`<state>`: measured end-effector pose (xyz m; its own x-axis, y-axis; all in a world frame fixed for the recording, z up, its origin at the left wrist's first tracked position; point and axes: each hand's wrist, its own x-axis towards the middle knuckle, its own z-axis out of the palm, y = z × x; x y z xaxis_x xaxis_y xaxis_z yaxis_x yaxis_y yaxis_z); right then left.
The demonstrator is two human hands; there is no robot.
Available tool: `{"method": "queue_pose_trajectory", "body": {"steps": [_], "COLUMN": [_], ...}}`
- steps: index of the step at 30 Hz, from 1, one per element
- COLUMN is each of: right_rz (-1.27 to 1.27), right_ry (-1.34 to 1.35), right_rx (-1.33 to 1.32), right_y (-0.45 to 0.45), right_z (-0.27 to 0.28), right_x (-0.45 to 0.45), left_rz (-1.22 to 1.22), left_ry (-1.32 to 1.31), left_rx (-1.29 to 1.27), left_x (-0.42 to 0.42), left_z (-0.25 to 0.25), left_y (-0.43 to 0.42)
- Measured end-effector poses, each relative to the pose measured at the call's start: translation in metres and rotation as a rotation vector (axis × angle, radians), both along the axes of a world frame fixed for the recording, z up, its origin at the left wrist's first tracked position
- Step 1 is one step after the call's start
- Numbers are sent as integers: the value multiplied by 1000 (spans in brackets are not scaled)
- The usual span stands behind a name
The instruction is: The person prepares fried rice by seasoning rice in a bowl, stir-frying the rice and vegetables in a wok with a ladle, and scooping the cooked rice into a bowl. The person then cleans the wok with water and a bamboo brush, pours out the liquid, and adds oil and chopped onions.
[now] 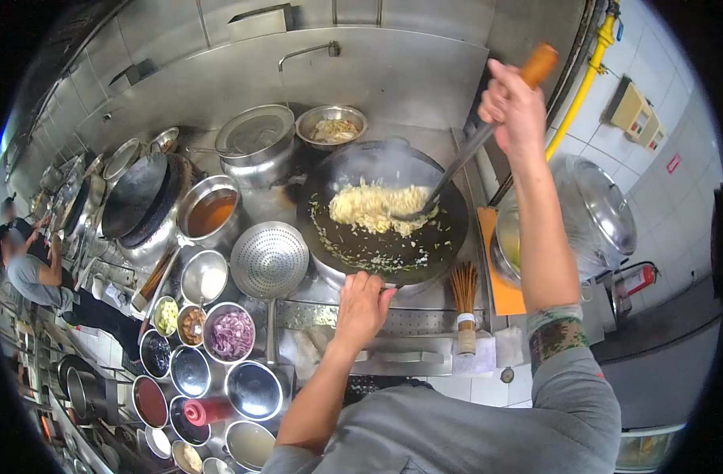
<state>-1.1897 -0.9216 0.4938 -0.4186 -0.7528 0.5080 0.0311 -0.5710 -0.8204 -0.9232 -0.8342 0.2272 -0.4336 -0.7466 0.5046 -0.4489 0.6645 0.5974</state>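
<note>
A person stirs yellow food (369, 204) in a big black wok (444, 246).

The right hand (514, 107) is wrapped around the long handle of a ladle (462, 158), and the ladle's low end is in the food. The left hand (363, 310) is at the near edge of the wok; I cannot tell if its fingers grip the edge or just rest there. The food sits in a heap in the middle of the wok, with small bits around it. A big strainer (270, 259) lies just left of the wok, and a brush (464, 294) is near its right side. This looks like the mixing step. The next push seems to need a tight hold on the ladle and a still wok.
</note>
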Motion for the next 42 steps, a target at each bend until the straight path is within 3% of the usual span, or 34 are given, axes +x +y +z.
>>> {"method": "queue_pose_trajectory", "body": {"steps": [3,5,8,12,13,15,18,22,25,26,28,31,35,37,39,42], "right_rz": [-5,32,141,226,143,266,235,217,-119,-170,-171,-55,-151,-246,-285,-16], "right_ry": [-91,-158,-130,-203,-268,-256,-268,-178,-28,60,-26,-90,-41,98,127,28], "right_rx": [-133,12,58,-173,-75,72,252,335,264,212,145,75,177,229,94,68], "right_y": [-2,-22,-36,-42,-52,-73,-80,-47,-34,-39,-22,-9,-21,-34,-49,-20], "right_z": [-54,-116,-91,-90,-104,-110,-52,-19,-26,-44,-39,-27,-28,-47,-66,-31], "right_x": [-23,-7,-15,-34,-23,-20,-27,-24,27,29,33,2,40,56,49,34], "left_rz": [-4,-14,-1,62,36,-3,-71,34,60,65,83,-79,26,41,29,-27], "left_ry": [-37,-61,-133,-134,-161,-202,-198,-42,6,-50,-151,-22,74,23,-47,-13], "left_rx": [8,23,37,-44,-38,-38,16,-18,-8,-9,-19,20,-87,-35,-5,-31], "left_x": [-12,-14,-12,-6,-10,-16,-2,-14,-28,-24,-9,24,-8,-15,-3,25], "left_z": [-12,-13,-3,42,49,42,17,68,24,-1,-43,-8,48,13,-35,-16], "left_y": [-15,-19,-16,-6,-6,-12,1,37,17,19,38,84,29,17,22,48]}}
